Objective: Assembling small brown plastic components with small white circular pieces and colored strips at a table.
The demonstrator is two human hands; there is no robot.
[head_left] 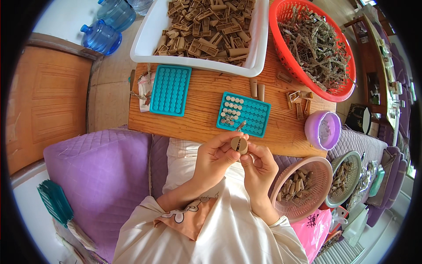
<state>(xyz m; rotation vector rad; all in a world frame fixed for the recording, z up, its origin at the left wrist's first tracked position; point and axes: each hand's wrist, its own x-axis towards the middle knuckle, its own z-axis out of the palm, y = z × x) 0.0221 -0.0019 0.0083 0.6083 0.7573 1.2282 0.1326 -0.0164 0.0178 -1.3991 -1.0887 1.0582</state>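
Note:
My left hand [216, 157] and my right hand [259, 166] meet in front of me over my lap. Between their fingertips sits a small tan cylinder piece [239, 144], end face toward me. A thin metal pin [241, 126] sticks up from it near the teal tray. That teal holed tray [250, 115] lies on the wooden board just beyond my hands, partly filled with small grey round pieces [230, 111] on its left side. A second teal holed tray [170, 89], with nothing in its holes, lies further left.
A white tub [259, 48] of tan pieces and a red basket [281, 48] of dry scraps stand at the board's far edge. Loose tan pieces [299, 100], a purple bowl [323, 130], a pink basket [307, 193] and a grey basket [347, 178] are to my right. Blue water jugs [102, 36] stand on the floor.

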